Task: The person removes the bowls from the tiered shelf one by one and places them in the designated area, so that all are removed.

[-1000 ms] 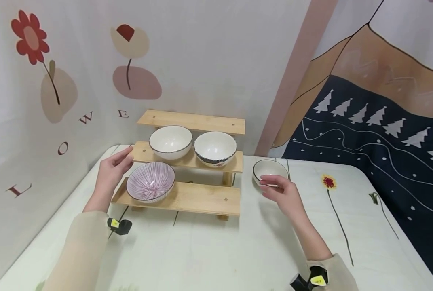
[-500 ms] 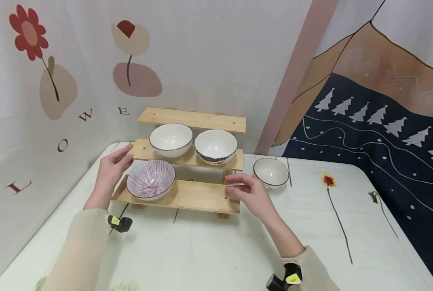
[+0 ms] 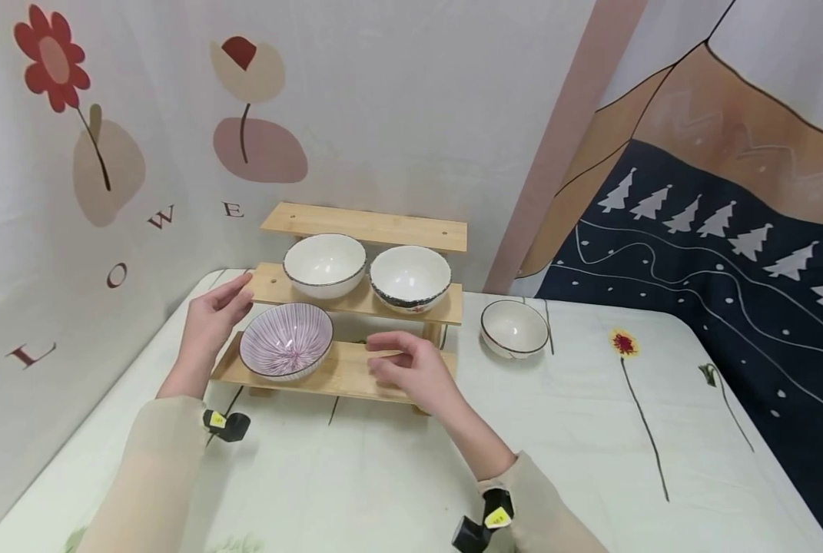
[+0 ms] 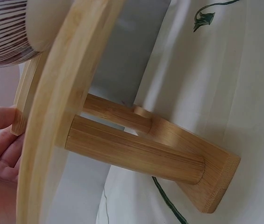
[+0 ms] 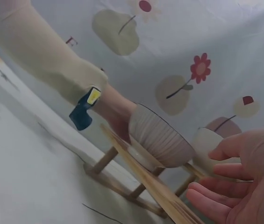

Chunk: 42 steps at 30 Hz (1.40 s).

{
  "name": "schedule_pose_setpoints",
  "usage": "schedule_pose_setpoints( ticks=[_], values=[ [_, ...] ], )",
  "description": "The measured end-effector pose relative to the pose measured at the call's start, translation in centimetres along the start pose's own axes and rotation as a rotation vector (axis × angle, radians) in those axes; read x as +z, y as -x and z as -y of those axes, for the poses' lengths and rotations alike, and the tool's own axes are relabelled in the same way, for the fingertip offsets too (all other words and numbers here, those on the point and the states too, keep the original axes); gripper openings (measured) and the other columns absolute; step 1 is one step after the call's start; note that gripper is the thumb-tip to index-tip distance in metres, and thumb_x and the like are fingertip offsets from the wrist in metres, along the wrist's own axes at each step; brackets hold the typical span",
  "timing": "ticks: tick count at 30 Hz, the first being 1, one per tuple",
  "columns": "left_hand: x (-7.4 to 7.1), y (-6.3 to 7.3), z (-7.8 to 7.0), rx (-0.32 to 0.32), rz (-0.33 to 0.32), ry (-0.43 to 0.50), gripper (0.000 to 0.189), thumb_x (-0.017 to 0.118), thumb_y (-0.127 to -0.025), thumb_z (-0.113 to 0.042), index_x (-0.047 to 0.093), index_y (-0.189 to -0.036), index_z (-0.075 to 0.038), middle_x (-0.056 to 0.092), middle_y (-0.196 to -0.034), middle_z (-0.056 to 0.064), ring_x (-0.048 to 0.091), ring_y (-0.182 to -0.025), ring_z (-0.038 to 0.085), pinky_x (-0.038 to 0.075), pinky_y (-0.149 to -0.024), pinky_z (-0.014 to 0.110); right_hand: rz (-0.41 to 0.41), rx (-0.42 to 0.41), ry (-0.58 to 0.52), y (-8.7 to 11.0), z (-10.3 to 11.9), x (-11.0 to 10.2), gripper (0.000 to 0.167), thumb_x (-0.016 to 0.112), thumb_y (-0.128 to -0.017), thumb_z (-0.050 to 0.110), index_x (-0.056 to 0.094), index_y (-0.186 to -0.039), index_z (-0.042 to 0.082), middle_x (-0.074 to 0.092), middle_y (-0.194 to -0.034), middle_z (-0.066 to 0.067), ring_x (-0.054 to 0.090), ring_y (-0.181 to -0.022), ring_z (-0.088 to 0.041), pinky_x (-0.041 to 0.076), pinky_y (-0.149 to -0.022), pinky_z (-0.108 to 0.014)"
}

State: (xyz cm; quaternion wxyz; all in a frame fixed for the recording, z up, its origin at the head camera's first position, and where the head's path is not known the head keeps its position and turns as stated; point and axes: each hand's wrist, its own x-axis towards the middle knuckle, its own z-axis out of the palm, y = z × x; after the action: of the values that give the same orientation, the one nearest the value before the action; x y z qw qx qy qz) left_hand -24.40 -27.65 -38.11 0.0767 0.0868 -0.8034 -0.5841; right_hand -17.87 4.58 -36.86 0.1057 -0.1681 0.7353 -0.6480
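Observation:
A three-tier wooden display stand [image 3: 364, 226] stands against the back. My left hand [image 3: 210, 319] holds the left end of its middle board; in the left wrist view, the fingers [image 4: 1, 117] lie right at that board's end. A purple-striped bowl [image 3: 287, 342] sits on the left of the bottom board. On the middle board are a white bowl [image 3: 324, 266] and a white bowl with a dark patterned outside [image 3: 410, 278]. My right hand [image 3: 411, 369], fingers loosely bent around nothing, hovers over the bottom board, right of the striped bowl [image 5: 160, 137].
A smaller white bowl with a dark rim [image 3: 515, 329] stands on the white tablecloth [image 3: 556, 430], right of the stand. Behind rises a printed cloth backdrop [image 3: 411, 115] with flowers, letters and a mountain scene.
My right hand has moved left from the small white bowl to above the bottom board. That bowl stays on the table. My left hand keeps its place at the stand.

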Motion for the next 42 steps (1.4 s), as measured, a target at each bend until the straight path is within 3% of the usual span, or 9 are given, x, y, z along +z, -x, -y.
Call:
schedule_pose_setpoints(
  ticks=[10, 20, 30, 36, 42],
  values=[
    [0.1, 0.0, 0.0, 0.001, -0.008, -0.025, 0.055, 0.053, -0.103, -0.035, 0.041, -0.151, -0.012, 0.037, -0.160, 0.013, 0.058, -0.123, -0.002, 0.050, -0.094, 0.004, 0.022, 0.012, -0.059, -1.5, -0.2, 2.7, 0.043, 0.066, -0.095, 0.008, 0.057, -0.136, 0.000, 0.061, -0.137, -0.020, 0.070, -0.107, -0.038, 0.066, -0.085, -0.033],
    [0.1, -0.1, 0.1, 0.001, -0.009, -0.014, 0.054, 0.052, -0.103, -0.033, 0.041, -0.151, -0.011, 0.038, -0.158, 0.016, 0.057, -0.111, -0.012, 0.050, -0.093, 0.003, 0.026, 0.030, -0.117, -3.0, -0.1, 4.8, 0.050, 0.068, -0.095, 0.011, 0.052, -0.141, 0.001, 0.060, -0.137, -0.021, 0.069, -0.111, -0.036, 0.066, -0.086, -0.034],
    [0.1, 0.0, -0.1, -0.010, -0.010, -0.045, 0.055, 0.051, -0.103, -0.037, 0.041, -0.152, -0.013, 0.038, -0.159, 0.014, 0.055, -0.132, 0.009, 0.050, -0.094, 0.003, 0.008, 0.044, -0.169, -3.8, 0.1, 6.0, 0.058, 0.068, -0.094, 0.009, 0.045, -0.147, 0.005, 0.060, -0.136, -0.022, 0.067, -0.112, -0.030, 0.066, -0.086, -0.036],
    [0.1, 0.1, -0.2, -0.005, -0.009, -0.048, 0.056, 0.051, -0.103, -0.039, 0.041, -0.152, -0.013, 0.039, -0.158, 0.016, 0.055, -0.133, 0.012, 0.050, -0.095, 0.003, 0.007, 0.078, -0.217, -4.0, 0.2, 6.3, 0.058, 0.067, -0.095, 0.007, 0.044, -0.148, 0.007, 0.061, -0.132, -0.024, 0.070, -0.106, -0.026, 0.066, -0.085, -0.035],
    [0.1, 0.1, -0.1, -0.009, -0.010, -0.039, 0.055, 0.051, -0.103, -0.038, 0.041, -0.152, -0.013, 0.038, -0.159, 0.015, 0.056, -0.131, 0.008, 0.049, -0.096, 0.005, -0.015, 0.129, -0.296, -4.1, 0.2, 6.5, 0.056, 0.062, -0.094, -0.001, 0.045, -0.147, 0.008, 0.060, -0.132, -0.024, 0.070, -0.102, -0.032, 0.067, -0.082, -0.036]
  ],
)
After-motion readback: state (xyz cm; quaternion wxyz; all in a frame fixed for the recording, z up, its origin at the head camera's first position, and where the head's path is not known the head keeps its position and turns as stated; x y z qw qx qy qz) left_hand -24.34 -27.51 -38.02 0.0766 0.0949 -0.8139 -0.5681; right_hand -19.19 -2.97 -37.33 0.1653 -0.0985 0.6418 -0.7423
